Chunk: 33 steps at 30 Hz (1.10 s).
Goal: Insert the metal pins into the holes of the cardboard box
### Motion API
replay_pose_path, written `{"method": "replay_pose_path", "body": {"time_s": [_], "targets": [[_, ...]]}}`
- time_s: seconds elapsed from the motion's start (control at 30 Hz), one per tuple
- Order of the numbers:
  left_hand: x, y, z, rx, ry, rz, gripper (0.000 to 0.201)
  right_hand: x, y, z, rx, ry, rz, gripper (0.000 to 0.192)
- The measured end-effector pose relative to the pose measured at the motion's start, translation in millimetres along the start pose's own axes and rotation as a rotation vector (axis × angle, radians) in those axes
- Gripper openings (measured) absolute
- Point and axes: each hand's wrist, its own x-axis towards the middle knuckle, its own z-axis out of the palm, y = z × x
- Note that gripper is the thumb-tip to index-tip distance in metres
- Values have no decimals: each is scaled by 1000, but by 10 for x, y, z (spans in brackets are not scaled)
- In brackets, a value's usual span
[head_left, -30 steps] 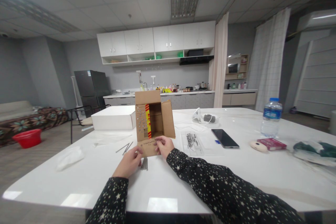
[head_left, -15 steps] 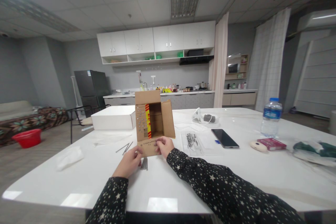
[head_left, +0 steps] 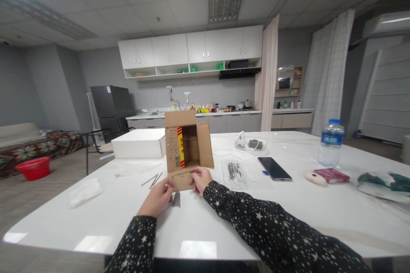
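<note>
The long glossy white table (head_left: pixel 288 204) fills the middle of a grey room with white wall cabinets and a kitchen counter behind it. On it, just ahead of the person, a small brown cardboard box (head_left: pixel 187 145) lies on its side with its mouth open towards them, flaps spread, the lowest flap lying flat on the tabletop. A red and yellow tape strip with print too small to read runs down the box's left inner edge, and a row of small dark marks on the lower flap is also unreadable.

The right hand (head_left: pixel 200 178) is curled, its fingertips pinching the near edge of that lower flap. The left hand (head_left: pixel 157 198) rests at the flap's left corner, fingers bent and touching the cardboard; whether it truly grips I cannot tell. Just beside it, between the 2 hands, lies a small bundle of thin grey metal nails (head_left: pixel 176 198).

Further left sits a flat white rectangular box (head_left: pixel 139 143). To the right lie a black smartphone (head_left: pixel 274 168) face up, a clear plastic water bottle with a blue label (head_left: pixel 331 143) whose writing is illegible, and a small pink box (head_left: pixel 332 175)
</note>
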Motion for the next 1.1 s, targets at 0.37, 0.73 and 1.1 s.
{"method": "replay_pose_path", "body": {"time_s": [0.37, 0.73, 1.1], "targets": [[8, -20, 4, 3, -9, -8, 10, -22, -25, -3, -19, -2, 1, 25], [-12, 16, -7, -1, -9, -8, 11, -52, -49, 7, -39, 0, -9, 25], [-22, 115, -17, -24, 3, -12, 11, -278, -81, 7, -565, -154, -437, 17]]}}
